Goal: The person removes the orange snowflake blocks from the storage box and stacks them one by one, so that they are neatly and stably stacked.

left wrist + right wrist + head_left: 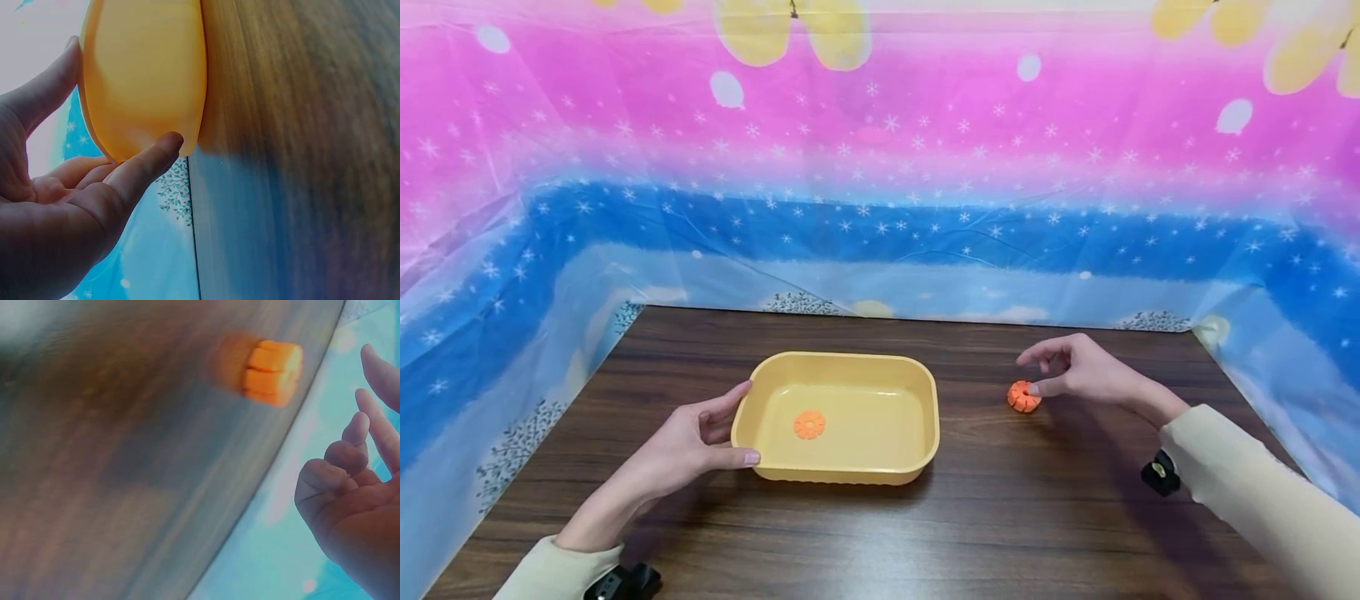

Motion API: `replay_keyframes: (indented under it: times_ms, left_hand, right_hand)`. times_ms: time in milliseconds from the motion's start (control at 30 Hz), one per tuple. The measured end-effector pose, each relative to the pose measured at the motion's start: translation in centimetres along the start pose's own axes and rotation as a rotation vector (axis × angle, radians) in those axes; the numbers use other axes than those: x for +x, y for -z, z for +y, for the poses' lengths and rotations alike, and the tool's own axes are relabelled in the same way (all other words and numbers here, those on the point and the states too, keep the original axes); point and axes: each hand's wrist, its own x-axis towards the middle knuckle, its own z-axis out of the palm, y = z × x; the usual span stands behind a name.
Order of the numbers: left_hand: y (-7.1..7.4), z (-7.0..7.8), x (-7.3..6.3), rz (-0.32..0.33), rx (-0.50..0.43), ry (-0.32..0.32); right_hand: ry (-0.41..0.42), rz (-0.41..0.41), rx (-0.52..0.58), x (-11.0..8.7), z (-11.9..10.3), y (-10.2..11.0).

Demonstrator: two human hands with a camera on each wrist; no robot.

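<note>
A yellow rectangular tray (857, 417) sits on the table, and a flat orange notched disc (802, 426) lies inside it, left of centre. My left hand (681, 446) holds the tray's left end, with the thumb at the near corner and the index finger at the rim farther back. In the left wrist view, the thumb presses the tray's side (147, 75). To the right of the tray stands a thicker, round orange notched piece (272, 374) with a hole in its top. My right hand (1086, 375) hovers over it, fingers loosely bent and apart from it in the right wrist view.
The dark wood-grain table (865, 542) carries the tray and the orange pieces. A pink and blue patterned cloth (880, 200) hangs behind the table and along both sides. Black wrist cameras show at both sleeves.
</note>
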Motion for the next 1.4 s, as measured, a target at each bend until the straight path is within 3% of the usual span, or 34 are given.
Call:
replay_keyframes:
  times_ms: [133,300,500,833,1400]
  left_hand:
    - [0.0,-0.1,-0.1,-0.004,0.004,-0.011]
    - [0.0,-0.2,-0.1,-0.003,0.023,-0.023]
    - [0.0,-0.1,-0.1,-0.013,-0.006,-0.024]
    - [0.0,-0.1,0.1,-0.011,-0.002,-0.030]
    - [0.1,-0.1,0.0,0.013,0.016,-0.002]
  right_hand:
    - [0.027,-0.009,-0.044,1.0,-1.9,0.1]
    - [0.053,-0.035,-0.019,2.6,-4.5,-0.5]
    - [0.109,-0.074,-0.041,4.6,-7.4,-2.0]
    - [0.200,-0.183,0.012,7.5,-12.3,-4.8]
    - [0.367,-0.383,-0.079,12.2,-17.6,-10.2]
